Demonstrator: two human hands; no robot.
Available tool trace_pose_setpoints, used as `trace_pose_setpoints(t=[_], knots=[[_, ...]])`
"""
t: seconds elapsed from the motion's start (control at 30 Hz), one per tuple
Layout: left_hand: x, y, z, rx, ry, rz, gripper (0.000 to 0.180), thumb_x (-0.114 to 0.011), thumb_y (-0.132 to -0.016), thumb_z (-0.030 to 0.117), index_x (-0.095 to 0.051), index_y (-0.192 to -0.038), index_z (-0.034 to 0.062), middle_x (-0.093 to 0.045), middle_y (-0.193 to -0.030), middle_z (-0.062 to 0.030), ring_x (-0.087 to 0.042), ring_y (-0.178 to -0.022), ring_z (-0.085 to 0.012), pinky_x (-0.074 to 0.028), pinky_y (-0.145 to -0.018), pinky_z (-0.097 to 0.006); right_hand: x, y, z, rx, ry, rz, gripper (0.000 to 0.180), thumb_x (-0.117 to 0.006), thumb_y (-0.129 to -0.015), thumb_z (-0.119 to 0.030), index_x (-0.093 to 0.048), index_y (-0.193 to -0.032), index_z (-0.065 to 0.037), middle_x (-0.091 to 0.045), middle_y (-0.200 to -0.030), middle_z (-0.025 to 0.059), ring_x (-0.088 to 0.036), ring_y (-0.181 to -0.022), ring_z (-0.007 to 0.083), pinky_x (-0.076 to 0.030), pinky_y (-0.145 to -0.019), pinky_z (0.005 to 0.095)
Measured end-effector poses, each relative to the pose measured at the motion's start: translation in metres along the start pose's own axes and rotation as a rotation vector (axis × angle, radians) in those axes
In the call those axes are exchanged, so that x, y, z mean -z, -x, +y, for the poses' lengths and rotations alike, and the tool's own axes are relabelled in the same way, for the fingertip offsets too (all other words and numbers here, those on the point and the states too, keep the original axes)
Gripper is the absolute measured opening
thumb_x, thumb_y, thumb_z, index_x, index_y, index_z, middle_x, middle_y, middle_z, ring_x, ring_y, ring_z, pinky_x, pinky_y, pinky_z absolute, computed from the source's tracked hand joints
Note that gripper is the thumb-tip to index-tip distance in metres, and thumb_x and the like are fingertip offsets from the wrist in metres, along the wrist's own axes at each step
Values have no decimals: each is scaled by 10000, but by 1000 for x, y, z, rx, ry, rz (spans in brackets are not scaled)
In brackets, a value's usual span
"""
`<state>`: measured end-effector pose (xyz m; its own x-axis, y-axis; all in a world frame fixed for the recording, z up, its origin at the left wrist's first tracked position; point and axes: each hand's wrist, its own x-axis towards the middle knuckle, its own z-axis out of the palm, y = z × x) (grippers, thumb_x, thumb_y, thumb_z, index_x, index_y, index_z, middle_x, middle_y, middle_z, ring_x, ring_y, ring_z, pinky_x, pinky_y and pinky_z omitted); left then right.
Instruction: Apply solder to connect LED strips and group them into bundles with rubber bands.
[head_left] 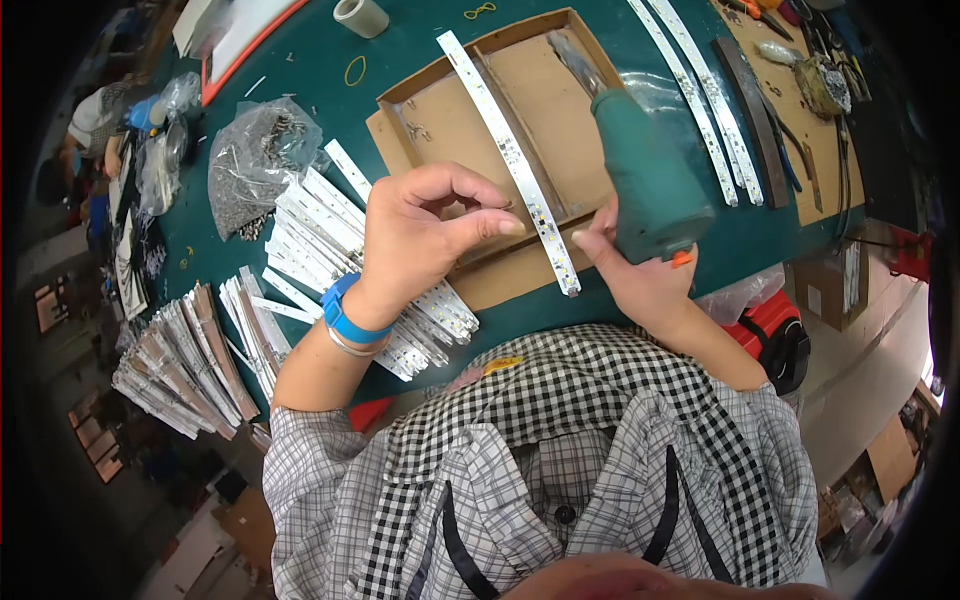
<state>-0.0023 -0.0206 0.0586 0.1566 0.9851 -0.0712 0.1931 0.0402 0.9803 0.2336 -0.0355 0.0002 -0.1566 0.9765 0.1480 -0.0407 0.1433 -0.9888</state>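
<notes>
A white LED strip [505, 150] lies slantwise across a shallow cardboard tray [560, 135], its near end reaching past the tray's front edge. Just left of the strip, my left hand [430, 225] is closed in a pinch, thumb against forefinger. A tiny dark bit shows at those fingertips, too small to name. On the strip's other side, my right hand [645, 280] grips a green power screwdriver [650, 175], whose grey front end points away over the tray. The driver is blurred, and it hides part of the tray's right side.
Left of the tray stand a clear bag of small screws [255, 165] and a heap of LED strips [315, 225]. More bundled strips [185, 365] lie at the near left. Two long strips [700, 100] and a board with tools [800, 100] are on the right.
</notes>
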Motion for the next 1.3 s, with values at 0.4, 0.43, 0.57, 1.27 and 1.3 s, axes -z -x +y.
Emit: trace_pose_setpoints(t=[0.4,0.43,0.57,1.27,1.3], knots=[[-26,-4,7,-534,-288,-75,197,-813,-713,-15,-684,-859,13,-718,-845,-90,-697,-777,-223,-548,-687,-309,-10,-15,-34,-77,-246,-81,161,-737,-876,-28,-669,-1020,-2,-720,-961,56,-677,-887,118,-551,-800,262],[-25,-7,6,-644,-373,-66,206,-805,-693,-10,-694,-863,23,-722,-856,-78,-701,-777,-223,-548,-685,-313,-8,-16,-36,-75,-207,-80,149,-740,-873,-31,-672,-1003,-6,-718,-948,52,-674,-875,115,-547,-792,260],[-21,-8,15,-885,-604,-82,287,-780,-639,-15,-692,-908,32,-715,-894,-58,-688,-777,-235,-534,-693,-326,-7,-16,-34,-79,-120,-67,130,-749,-864,-40,-671,-964,-13,-707,-901,35,-657,-827,106,-533,-763,255],[1,-18,3,-176,-297,-31,95,-787,-784,36,-780,-878,32,-762,-840,-83,-729,-759,-149,-568,-684,-267,-5,-22,-22,-95,-118,-69,136,-721,-897,-37,-658,-1010,4,-689,-924,20,-648,-851,101,-530,-793,251],[6,-27,-2,-223,-461,17,105,-786,-775,39,-784,-880,32,-764,-855,-90,-732,-745,-163,-566,-673,-261,-3,-24,-22,-99,-82,-63,138,-724,-896,-39,-659,-1008,6,-689,-923,21,-648,-850,101,-530,-793,252]])
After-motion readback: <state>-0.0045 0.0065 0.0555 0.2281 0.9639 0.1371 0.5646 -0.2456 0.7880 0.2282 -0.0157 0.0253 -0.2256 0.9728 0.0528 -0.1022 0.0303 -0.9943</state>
